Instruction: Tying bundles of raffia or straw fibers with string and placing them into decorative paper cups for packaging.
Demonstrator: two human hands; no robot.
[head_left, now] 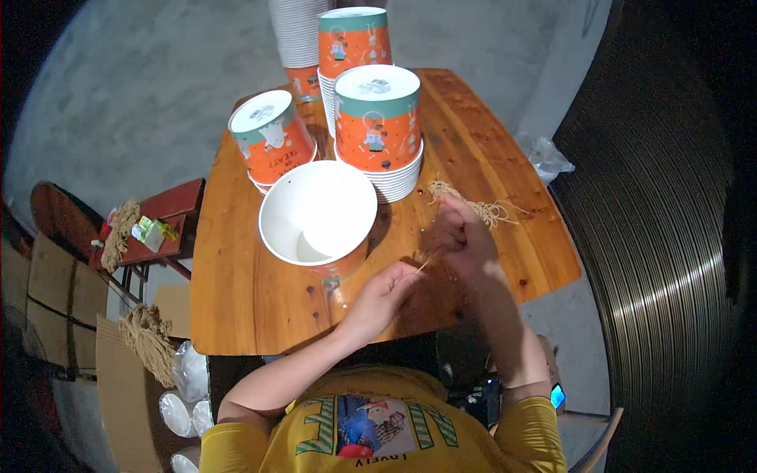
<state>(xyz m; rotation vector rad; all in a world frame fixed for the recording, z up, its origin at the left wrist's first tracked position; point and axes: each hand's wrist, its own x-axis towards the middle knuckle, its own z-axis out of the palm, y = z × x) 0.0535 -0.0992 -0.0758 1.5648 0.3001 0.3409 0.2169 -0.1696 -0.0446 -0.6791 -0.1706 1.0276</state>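
My left hand (383,295) is closed in a pinch on a thin tan string (424,265) above the front of the wooden table. My right hand (469,240), slightly blurred, is raised just beyond it with curled fingers, and the string runs up toward them. Left of my hands a paper bucket (315,206) sits with its white inside facing me and a small dark hole near its rim. A loose bundle of tan strings (481,210) lies on the table beyond my right hand, partly hidden by it.
Upside-down stacks of orange and green paper buckets (377,126) stand behind the single one, with another bucket stack (272,138) at left. The wooden table (520,244) has curved edges. A red bench (177,206) with string stands left; more string (148,340) hangs over cardboard.
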